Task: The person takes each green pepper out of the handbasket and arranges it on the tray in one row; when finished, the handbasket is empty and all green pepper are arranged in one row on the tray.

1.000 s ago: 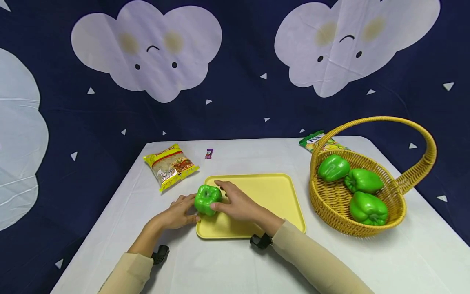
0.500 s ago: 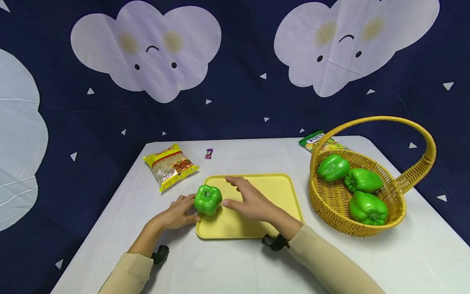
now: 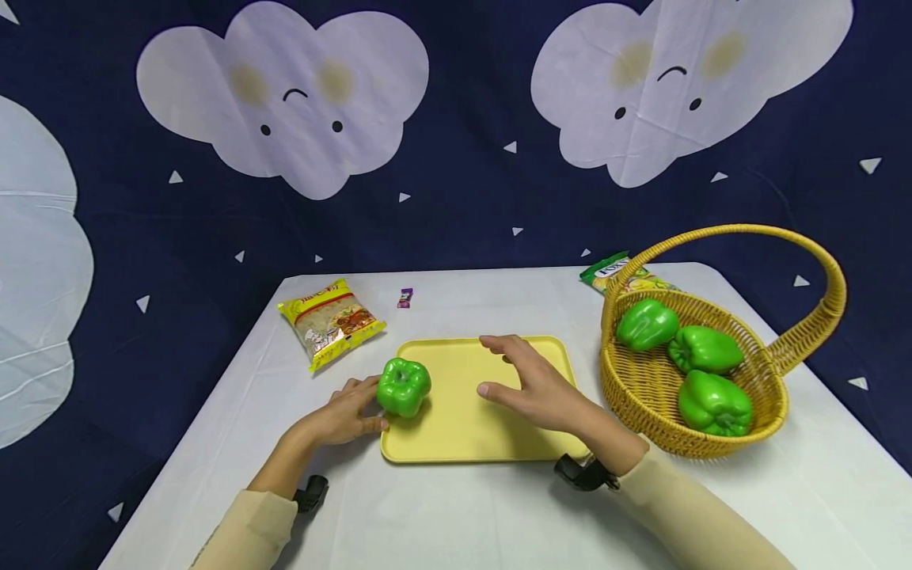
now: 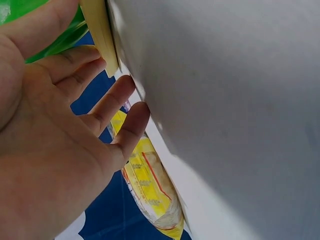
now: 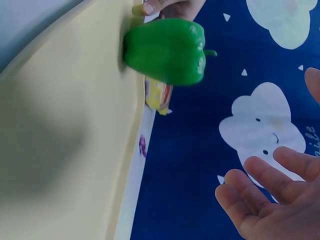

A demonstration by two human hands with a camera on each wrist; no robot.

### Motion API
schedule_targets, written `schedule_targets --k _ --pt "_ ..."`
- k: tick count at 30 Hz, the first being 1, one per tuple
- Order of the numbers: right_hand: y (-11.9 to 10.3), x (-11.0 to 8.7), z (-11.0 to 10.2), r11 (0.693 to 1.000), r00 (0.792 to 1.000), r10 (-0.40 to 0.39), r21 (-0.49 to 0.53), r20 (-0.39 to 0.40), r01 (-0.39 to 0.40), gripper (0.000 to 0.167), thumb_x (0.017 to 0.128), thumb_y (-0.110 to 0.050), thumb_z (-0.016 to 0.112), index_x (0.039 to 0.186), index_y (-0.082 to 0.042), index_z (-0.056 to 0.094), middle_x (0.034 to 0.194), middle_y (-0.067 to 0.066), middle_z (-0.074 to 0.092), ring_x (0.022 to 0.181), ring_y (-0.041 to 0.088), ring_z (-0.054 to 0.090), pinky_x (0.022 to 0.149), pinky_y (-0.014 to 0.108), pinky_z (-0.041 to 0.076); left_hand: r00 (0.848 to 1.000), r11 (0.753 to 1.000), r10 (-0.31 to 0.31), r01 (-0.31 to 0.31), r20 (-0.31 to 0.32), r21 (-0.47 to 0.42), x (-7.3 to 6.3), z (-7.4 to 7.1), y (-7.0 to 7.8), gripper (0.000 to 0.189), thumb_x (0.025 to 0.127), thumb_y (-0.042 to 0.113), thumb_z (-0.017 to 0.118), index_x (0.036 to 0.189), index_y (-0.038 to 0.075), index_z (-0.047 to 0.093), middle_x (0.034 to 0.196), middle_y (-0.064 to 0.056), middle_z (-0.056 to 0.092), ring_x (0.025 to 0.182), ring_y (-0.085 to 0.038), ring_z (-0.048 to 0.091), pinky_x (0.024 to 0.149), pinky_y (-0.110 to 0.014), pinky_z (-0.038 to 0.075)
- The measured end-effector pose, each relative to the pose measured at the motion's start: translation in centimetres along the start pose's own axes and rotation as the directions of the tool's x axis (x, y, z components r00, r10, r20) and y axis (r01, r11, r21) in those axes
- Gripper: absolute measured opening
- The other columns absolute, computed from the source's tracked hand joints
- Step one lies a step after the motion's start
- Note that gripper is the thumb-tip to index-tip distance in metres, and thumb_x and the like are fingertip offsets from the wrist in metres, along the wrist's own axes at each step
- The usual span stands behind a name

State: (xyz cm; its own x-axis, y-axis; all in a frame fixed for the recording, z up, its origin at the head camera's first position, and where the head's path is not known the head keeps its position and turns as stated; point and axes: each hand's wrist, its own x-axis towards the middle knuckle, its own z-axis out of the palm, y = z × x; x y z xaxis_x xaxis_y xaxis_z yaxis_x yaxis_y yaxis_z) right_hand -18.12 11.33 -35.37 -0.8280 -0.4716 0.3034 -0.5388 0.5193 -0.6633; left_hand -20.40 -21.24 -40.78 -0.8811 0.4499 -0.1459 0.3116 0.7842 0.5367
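Nearest: white-covered table, with two beige sleeves reaching in over it. Black wrist device on each wrist, left and right.

Left hand: at the left edge of the yellow tray, beside the green pepper. Fingers extended and spread, thumb apart near the tray's near left corner. Contact with the pepper: cannot tell.

Right hand: above the right part of the tray, well apart from the pepper. Thumb and fingers wide, gap between them facing left; the right wrist view likewise shows the fingers spread.

Pepper: on the tray at its left end, upright, stem up.

Right of the tray: wicker basket, tall arched handle raised. Three more green peppers inside: one front, one middle, one back left.

Beyond the tray, left: yellow noodle packet, lying flat. Farther, small purple wrapper. Behind the basket, green bag, partly hidden by it.

Farthest: dark blue cloth printed with pale clouds and small white triangles.
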Motion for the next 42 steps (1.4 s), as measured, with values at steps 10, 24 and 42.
schedule_targets --k 10,24,42 --pt "1.3 -2.3 -2.8 0.999 0.998 -0.019 -0.05 -0.068 0.016 0.058 0.088 -0.028 0.066 0.139 -0.012 0.043 0.137 0.009 0.049 0.122 0.027 0.047 0.099 0.049 0.041 1.0 1.0 0.004 -0.004 -0.001 -0.007 -0.1 0.0 0.0 0.07 0.085 0.023 0.068 0.145 0.004 0.036 0.15 -0.018 0.034 0.128 -0.035 0.035 0.104 -0.061 0.026" --pt "3.4 -5.8 -6.2 0.991 0.991 0.038 -0.124 -0.131 -0.055 0.055 0.088 -0.023 0.066 0.137 -0.01 0.045 0.134 0.011 0.05 0.121 0.03 0.046 0.096 0.051 0.038 0.999 0.999 -0.04 0.04 0.011 -0.028 -0.1 0.1 0.3 0.071 0.085 0.024 0.069 0.145 0.006 0.036 0.151 -0.017 0.033 0.13 -0.035 0.033 0.105 -0.061 0.025" --pt "5.5 -10.4 -10.1 0.953 0.967 0.048 -0.279 -0.25 -0.119 0.057 0.084 -0.021 0.071 0.136 -0.017 0.047 0.13 0.01 0.053 0.121 -0.008 0.035 0.091 0.002 0.024 1.0 1.0 -0.024 0.024 -0.001 -0.015 0.0 0.0 -0.1 0.071 0.084 0.025 0.069 0.145 0.006 0.036 0.15 -0.016 0.034 0.13 -0.034 0.034 0.104 -0.061 0.026"
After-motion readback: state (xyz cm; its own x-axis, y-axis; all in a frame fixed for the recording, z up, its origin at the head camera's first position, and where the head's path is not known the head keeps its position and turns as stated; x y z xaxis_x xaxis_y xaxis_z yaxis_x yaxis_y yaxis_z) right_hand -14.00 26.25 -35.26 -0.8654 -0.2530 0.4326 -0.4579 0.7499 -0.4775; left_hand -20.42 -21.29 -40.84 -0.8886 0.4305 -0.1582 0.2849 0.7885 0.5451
